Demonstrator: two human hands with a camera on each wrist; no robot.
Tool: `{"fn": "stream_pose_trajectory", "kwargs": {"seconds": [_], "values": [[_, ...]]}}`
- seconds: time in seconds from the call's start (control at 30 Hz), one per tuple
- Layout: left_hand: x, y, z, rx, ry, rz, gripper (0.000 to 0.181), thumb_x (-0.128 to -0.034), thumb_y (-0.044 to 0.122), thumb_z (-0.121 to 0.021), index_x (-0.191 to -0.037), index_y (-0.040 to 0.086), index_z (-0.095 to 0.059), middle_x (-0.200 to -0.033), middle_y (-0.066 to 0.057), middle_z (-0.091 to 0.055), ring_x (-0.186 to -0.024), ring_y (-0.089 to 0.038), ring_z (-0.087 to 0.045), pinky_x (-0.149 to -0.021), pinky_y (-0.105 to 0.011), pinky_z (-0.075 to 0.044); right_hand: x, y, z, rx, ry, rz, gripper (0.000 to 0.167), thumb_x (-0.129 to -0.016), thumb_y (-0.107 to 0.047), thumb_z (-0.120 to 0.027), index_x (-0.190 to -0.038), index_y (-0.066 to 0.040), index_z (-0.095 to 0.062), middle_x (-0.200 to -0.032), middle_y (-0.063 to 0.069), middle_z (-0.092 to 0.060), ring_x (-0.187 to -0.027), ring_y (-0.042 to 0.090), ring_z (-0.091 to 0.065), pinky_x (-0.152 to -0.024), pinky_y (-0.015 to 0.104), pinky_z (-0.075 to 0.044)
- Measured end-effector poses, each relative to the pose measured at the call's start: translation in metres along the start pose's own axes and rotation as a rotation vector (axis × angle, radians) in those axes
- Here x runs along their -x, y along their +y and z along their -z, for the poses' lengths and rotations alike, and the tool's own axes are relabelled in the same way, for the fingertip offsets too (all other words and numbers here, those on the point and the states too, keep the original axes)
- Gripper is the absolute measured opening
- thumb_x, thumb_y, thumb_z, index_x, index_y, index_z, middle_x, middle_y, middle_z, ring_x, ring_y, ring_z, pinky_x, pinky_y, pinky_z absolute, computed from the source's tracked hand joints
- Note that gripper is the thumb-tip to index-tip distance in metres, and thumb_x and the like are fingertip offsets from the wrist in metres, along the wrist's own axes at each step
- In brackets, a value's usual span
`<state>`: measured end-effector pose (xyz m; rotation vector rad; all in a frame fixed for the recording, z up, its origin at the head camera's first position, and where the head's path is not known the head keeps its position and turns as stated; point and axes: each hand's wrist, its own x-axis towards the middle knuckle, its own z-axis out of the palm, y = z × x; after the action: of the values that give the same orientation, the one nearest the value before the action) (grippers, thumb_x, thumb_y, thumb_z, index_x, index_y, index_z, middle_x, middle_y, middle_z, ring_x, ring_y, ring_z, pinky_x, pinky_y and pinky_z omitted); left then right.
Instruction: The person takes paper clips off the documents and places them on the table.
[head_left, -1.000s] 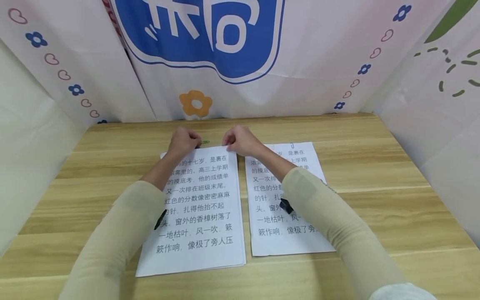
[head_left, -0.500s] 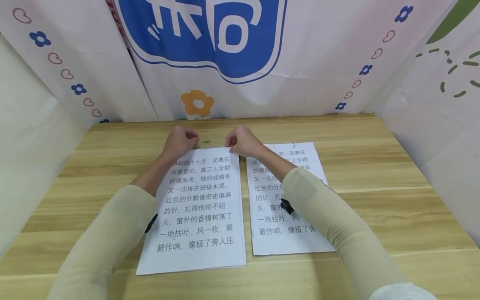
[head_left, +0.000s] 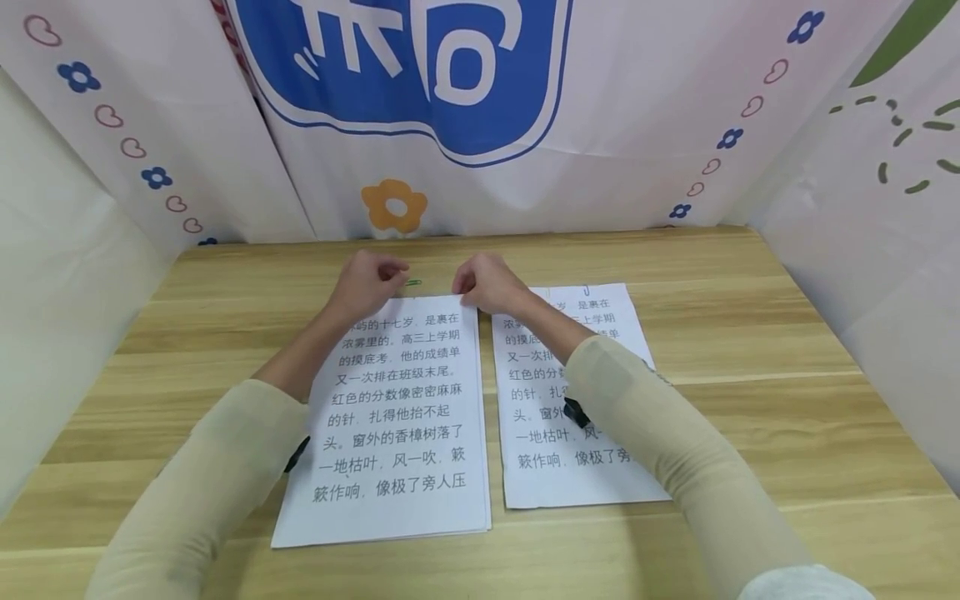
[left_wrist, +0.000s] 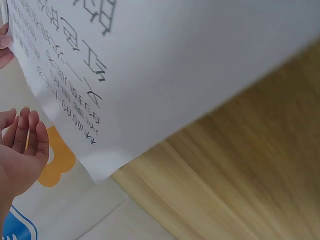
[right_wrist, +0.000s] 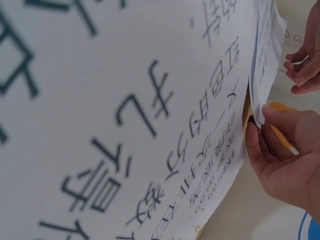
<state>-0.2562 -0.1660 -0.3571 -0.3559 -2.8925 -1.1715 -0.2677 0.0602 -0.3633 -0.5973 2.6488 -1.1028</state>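
Observation:
My right hand pinches the top right corner of the left stack of printed sheets; in the right wrist view the thumb and fingers grip the sheets' edge. Just beyond that stack's top edge, my left hand hovers with relaxed fingers and nothing seen between them. Its fingertips are close to a green paper clip on the table. The left wrist view shows this hand apart from the paper. A tiny dark mark shows at the stack's top edge, too small to identify.
A second printed stack lies to the right, partly under my right forearm. At its top edge sit a dark paper clip and a paler one. The wooden table ends at a printed cloth backdrop.
My left hand first drew back left from the stack's top edge, then came slightly right toward the green clip. The right hand keeps its pinch on the corner.

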Motion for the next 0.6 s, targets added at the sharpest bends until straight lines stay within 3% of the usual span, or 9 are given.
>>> {"fn": "stream_pose_trajectory", "kwargs": {"seconds": [0.6], "values": [[0.0, 0.018, -0.012, -0.001, -0.062, -0.055, 0.026, -0.1, 0.004, -0.064, -0.122, -0.009, -0.068, -0.111, -0.024, -0.072, -0.1, -0.034, -0.067, -0.091, -0.044, -0.057, 0.008, 0.009, 0.01, -0.081, 0.018, 0.035, 0.022, -0.091, 0.006, -0.071, -0.113, 0.006, -0.072, -0.106, 0.016, -0.073, -0.101, 0.026, -0.069, -0.092, 0.029, -0.057]]}}
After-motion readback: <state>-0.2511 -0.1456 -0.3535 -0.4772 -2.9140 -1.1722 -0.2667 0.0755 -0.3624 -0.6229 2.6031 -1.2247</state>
